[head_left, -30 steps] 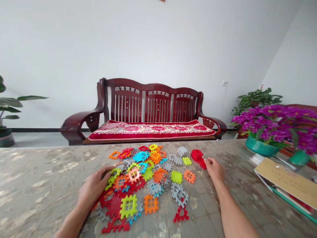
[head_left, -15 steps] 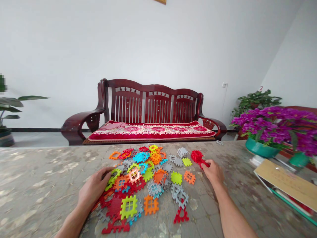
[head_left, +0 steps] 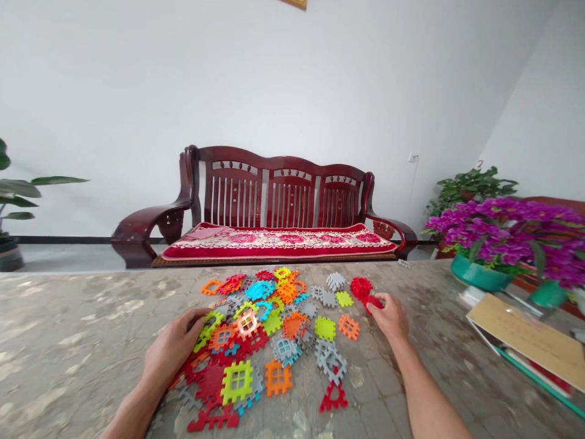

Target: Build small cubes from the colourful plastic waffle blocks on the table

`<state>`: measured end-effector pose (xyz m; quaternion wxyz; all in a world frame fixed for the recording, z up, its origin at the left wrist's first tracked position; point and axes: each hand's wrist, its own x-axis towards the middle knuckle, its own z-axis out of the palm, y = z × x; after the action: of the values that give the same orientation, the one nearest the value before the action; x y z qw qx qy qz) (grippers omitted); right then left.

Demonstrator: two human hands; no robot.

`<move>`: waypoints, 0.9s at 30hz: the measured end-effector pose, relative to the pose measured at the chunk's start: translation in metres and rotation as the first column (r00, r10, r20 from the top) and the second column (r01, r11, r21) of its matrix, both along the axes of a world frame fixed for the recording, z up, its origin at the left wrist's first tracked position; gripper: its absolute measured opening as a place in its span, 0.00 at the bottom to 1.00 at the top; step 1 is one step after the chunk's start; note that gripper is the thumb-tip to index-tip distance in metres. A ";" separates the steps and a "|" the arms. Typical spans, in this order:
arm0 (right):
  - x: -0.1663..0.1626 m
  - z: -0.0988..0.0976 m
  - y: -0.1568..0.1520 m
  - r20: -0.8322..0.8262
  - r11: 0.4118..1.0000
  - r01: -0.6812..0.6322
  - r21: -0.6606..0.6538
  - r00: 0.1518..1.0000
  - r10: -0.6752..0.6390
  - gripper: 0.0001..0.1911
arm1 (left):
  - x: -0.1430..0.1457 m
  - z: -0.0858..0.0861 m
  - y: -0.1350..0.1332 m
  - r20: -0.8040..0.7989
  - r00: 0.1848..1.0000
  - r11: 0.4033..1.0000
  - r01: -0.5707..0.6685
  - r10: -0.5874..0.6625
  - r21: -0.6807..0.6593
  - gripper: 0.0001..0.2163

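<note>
My right hand (head_left: pixel 388 317) pinches a red interlocking tile (head_left: pixel 375 301) between thumb and fingertips. That tile lies against a stack of round red toothed pieces (head_left: pixel 361 287) at the right of the pile. My left hand (head_left: pixel 179 335) rests on the table at the pile's left edge, its fingers apart beside a lime-green tile (head_left: pixel 206 330). Between the hands spreads a loose heap of toothed plastic tiles, among them a lime window tile (head_left: pixel 237 381), an orange window tile (head_left: pixel 278 377), a grey tile (head_left: pixel 331 361) and a plain lime square (head_left: pixel 325 328).
The tiles lie on a table with a patterned cover (head_left: pixel 82 341). To the right are purple flowers in a green pot (head_left: pixel 479 273) and a brown envelope (head_left: pixel 530 329) on papers. A dark red wooden bench (head_left: pixel 292 201) with a red cushion stands behind the table.
My right hand has shifted slightly left with the red tile, which now sits closer against the round red stack. My left hand stays in place.
</note>
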<state>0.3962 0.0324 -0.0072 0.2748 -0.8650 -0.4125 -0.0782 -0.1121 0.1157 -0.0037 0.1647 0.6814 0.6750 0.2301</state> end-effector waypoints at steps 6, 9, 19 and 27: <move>-0.006 0.002 0.001 0.035 0.990 0.045 -0.133 0.999 -0.041 0.38 | 0.002 0.005 -0.002 -0.015 1.000 1.000 -0.001 0.001 -0.023 0.19; -0.006 0.001 0.002 0.025 0.986 0.051 -0.156 0.999 -0.048 0.39 | 0.003 0.006 -0.003 -0.017 1.000 1.000 0.002 -0.002 -0.018 0.18; -0.012 0.007 0.001 0.040 0.980 0.004 -0.199 0.999 0.004 0.31 | 0.002 0.003 -0.003 -0.005 1.000 0.999 0.010 -0.009 0.038 0.18; -0.026 0.015 -0.004 0.074 0.980 -0.007 -0.200 0.997 0.022 0.32 | 0.003 0.004 -0.004 -0.011 1.000 0.999 -0.002 0.002 0.043 0.17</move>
<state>0.3705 0.0283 0.0082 0.1715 -0.8816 -0.4345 -0.0672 -0.1094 0.1118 -0.0001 0.1462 0.6854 0.6715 0.2408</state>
